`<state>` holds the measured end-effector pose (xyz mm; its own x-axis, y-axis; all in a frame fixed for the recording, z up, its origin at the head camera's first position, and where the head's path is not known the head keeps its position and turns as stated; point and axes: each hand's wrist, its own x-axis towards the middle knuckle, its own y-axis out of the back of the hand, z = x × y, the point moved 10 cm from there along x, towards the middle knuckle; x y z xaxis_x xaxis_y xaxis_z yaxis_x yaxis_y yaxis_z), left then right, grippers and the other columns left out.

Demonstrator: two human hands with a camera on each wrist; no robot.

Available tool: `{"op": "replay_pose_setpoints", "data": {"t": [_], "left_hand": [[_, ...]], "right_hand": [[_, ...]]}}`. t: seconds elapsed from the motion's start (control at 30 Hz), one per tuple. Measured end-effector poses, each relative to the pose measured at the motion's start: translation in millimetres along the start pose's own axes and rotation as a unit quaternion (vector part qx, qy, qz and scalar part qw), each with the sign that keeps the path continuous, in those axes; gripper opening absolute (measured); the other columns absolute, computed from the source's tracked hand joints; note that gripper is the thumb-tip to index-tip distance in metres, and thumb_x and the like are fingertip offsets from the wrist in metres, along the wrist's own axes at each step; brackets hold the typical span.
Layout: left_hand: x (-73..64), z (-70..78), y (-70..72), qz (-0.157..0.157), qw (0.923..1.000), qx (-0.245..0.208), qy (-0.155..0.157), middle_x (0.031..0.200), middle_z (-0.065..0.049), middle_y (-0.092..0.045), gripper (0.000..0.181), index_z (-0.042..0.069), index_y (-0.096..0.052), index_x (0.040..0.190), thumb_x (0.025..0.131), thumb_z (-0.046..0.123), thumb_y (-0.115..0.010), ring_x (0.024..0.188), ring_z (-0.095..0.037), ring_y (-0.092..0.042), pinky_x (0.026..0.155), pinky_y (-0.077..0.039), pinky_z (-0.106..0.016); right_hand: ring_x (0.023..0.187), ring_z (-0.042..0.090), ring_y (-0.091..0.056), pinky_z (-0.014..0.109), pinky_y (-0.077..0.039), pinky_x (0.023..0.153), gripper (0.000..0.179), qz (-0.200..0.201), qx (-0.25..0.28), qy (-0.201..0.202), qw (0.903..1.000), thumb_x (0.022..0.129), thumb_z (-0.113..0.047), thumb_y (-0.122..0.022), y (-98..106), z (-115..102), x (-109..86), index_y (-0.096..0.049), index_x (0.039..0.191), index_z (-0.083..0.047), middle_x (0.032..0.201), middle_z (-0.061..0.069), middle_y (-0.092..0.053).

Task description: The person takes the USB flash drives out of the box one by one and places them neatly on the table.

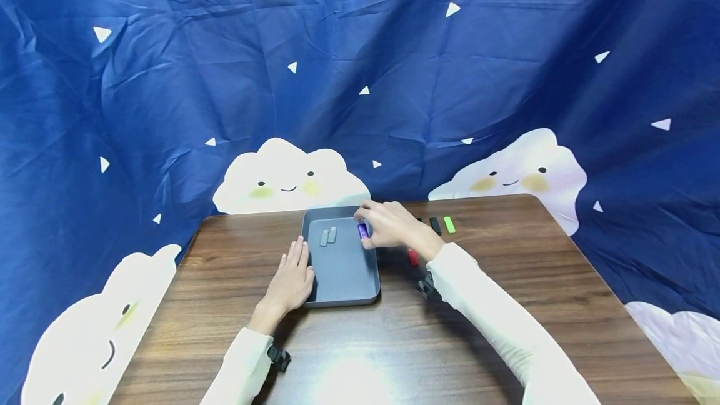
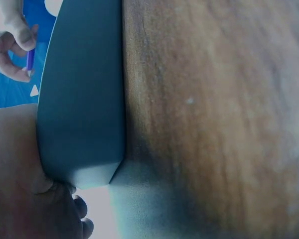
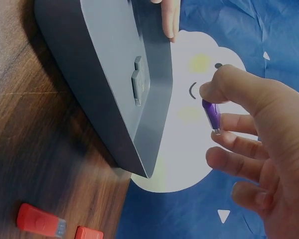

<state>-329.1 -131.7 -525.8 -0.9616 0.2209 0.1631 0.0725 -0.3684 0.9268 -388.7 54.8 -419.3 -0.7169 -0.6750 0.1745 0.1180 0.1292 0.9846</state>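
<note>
Between thumb and fingers, my right hand [image 1: 387, 225] pinches a purple USB flash drive [image 3: 212, 115], its metal plug showing at the lower end in the right wrist view. The drive is held above the right side of a grey tray [image 1: 344, 277]. Inside the tray lie two grey USB flash drives [image 1: 328, 236], side by side toward the far left. My left hand [image 1: 292, 277] rests with straight fingers along the tray's left edge; the left wrist view shows it against the tray's outer wall [image 2: 84, 99].
Right of the tray, a red flash drive [image 1: 413, 258], a black one [image 1: 435, 225] and a bright green one [image 1: 449, 224] lie on the wooden table [image 1: 489, 224]. Another red piece [image 3: 88, 233] shows in the right wrist view. A blue curtain [image 1: 337, 111] hangs behind.
</note>
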Motion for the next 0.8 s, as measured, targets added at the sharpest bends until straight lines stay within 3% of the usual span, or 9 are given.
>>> {"op": "replay_pose_setpoints", "data": {"t": [0.47,0.8], "left_hand": [[1.9,-3.2,-4.2,-0.004,0.9999,0.014,0.004,0.176,-0.026,-0.019,0.063,-0.013,-0.028,0.163,0.11,0.019,-0.041,0.163,-0.045,-0.022,0.132,-0.023,-0.062],[0.6,-1.3,-3.1,-0.007,0.9998,0.017,0.004,0.176,-0.027,-0.019,0.062,-0.013,-0.028,0.162,0.111,0.019,-0.042,0.164,-0.045,-0.021,0.132,-0.023,-0.061]], "right_hand": [[0.069,0.012,-0.06,0.032,-0.052,0.059,0.054,0.0,-0.001,0.001,1.0,0.084,-0.044,-0.079,2.0,4.0,-11.6,-0.073,0.131,-0.018,0.123,0.0,-0.065],[0.068,0.012,-0.059,0.032,-0.052,0.059,0.052,0.027,-0.005,0.001,0.9996,0.082,-0.043,-0.08,7.1,10.9,-22.2,-0.074,0.127,-0.019,0.119,-0.003,-0.066]]}}
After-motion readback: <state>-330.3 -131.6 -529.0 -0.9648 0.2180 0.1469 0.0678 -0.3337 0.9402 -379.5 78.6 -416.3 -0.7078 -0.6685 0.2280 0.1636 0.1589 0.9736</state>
